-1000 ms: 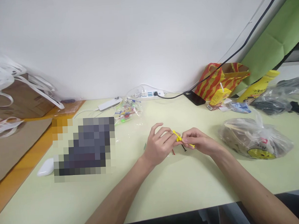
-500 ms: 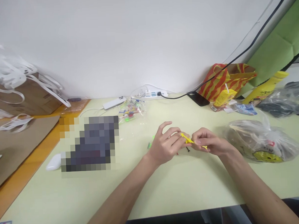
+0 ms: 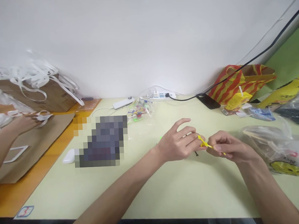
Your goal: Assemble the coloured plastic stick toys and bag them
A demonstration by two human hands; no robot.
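Observation:
My right hand (image 3: 229,146) is closed, thumb and forefinger pinching a thin yellow plastic piece (image 3: 209,145) with an arrow-like tip. My left hand (image 3: 182,142) meets the same piece at its fingertips, thumb hidden, upper fingers raised and spread. Both hands are close together above the table. Under the left hand, a small black piece (image 3: 196,154) partly shows on the tabletop, and a speck of green peeks out behind its knuckles. Farther back lies a clear plastic bag (image 3: 139,112) of small coloured plastic pieces.
At the left, another person's hand (image 3: 25,124) touches white straps by a brown paper sheet (image 3: 48,136). Around the pale table (image 3: 153,191) are a pixelated dark object (image 3: 101,140), white case (image 3: 69,156), power strip (image 3: 161,96), black phone (image 3: 208,101), drink carton (image 3: 238,103) and tied plastic bag (image 3: 272,149).
The view has turned slightly left, so things sit farther right. Another person's hand has come in at the left. My hands keep nearly the same hold on the yellow piece.

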